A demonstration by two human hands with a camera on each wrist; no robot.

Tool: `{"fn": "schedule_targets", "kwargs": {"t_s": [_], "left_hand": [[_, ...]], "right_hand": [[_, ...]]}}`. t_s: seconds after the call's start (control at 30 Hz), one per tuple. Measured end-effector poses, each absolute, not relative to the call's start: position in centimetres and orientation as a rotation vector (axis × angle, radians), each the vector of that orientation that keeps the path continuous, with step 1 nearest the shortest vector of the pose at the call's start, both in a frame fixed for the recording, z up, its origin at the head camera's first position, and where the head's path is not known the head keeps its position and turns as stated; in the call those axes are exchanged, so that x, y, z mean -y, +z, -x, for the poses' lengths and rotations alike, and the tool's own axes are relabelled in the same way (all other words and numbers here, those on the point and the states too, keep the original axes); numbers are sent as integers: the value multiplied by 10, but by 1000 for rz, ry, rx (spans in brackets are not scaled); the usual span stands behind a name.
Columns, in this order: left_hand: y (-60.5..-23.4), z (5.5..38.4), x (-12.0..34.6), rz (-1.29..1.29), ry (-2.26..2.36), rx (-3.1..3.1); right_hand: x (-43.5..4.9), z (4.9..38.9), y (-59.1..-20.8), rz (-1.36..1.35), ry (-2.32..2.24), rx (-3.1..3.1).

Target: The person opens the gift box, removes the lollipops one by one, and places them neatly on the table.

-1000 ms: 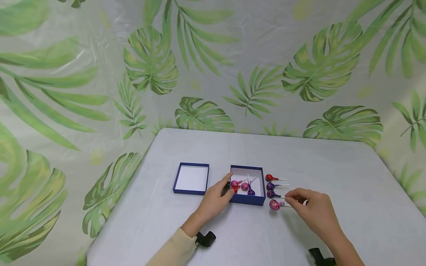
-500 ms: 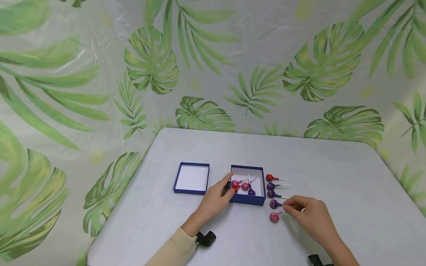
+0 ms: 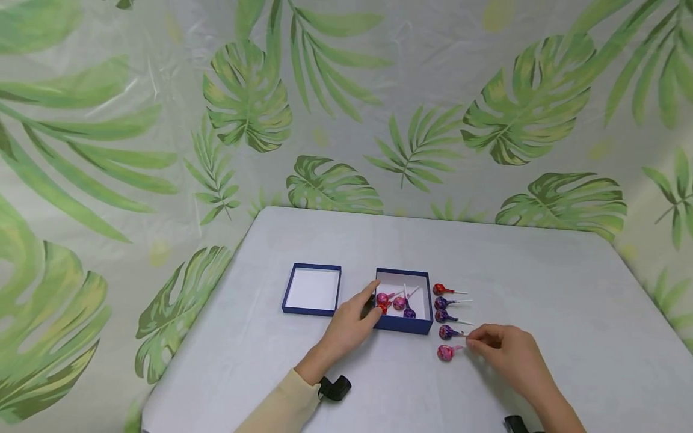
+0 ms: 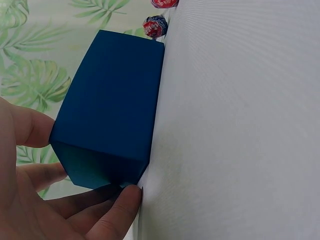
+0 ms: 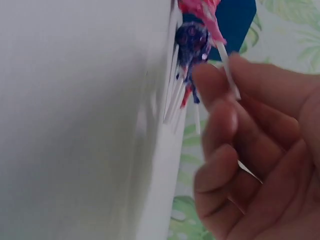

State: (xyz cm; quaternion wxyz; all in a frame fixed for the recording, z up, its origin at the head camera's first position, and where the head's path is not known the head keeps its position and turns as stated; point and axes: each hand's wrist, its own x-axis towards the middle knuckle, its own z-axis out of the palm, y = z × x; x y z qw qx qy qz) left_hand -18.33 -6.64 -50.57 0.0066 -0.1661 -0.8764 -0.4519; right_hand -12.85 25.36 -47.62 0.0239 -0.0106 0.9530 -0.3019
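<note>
My left hand [image 3: 352,322] holds the left side of an open-topped dark blue box [image 3: 403,325]. In the left wrist view its thumb and fingers touch the box wall [image 4: 110,95]. Inside the box lie several wrapped lollipops, among them a purple one [image 3: 409,313] and a pink one [image 3: 399,303]. My right hand [image 3: 509,355] pinches the white stick of a pink lollipop [image 3: 446,353], the nearest in a column right of the box. Above it lie a purple lollipop [image 3: 446,332], two more dark ones and a red lollipop [image 3: 439,289], sticks pointing right.
A shallow blue-edged lid [image 3: 312,291] with a white inside lies left of the box. All stand on a white-covered table [image 3: 514,264]. A leaf-patterned sheet [image 3: 422,90] hangs behind it.
My right hand has carried the pink lollipop toward the near side, uncovering the purple one behind it, then shifted slightly right along the stick. The left hand and the box stay put.
</note>
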Motion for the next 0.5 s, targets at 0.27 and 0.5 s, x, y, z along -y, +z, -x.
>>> {"fn": "schedule_targets", "kwargs": {"t_s": [0.27,0.5], "left_hand": [[-506,184,66,506,-1404,2745],[-506,184,65,505,-1407,2750]], "right_hand": [[-259,132,-485,65,-845,-2859],[-262,132,-486,81,-785,-2911]]}}
